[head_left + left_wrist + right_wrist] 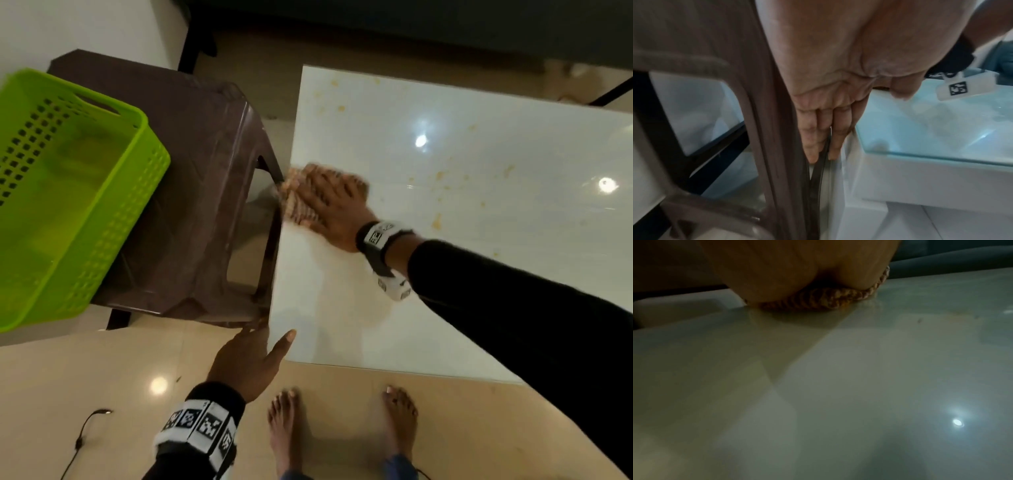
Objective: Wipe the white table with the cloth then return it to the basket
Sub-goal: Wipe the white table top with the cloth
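A woven tan cloth (295,202) lies at the left edge of the glossy white table (462,154). My right hand (330,202) presses flat on it with straight fingers; the picture of it is blurred. In the right wrist view the cloth (818,300) bulges out under my palm (797,264) on the tabletop (838,386). My left hand (253,356) is at the table's near left corner, thumb on top. Its fingers (830,129) point straight down the table's side, beside the stool. The green basket (68,192) sits at the left and shows nothing inside.
A brown plastic stool (205,171) stands tight against the table's left side and carries the basket. Yellowish stains (438,219) dot the tabletop's far and right areas. My bare feet (284,421) stand on the tiled floor, and a black cable (85,431) lies at lower left.
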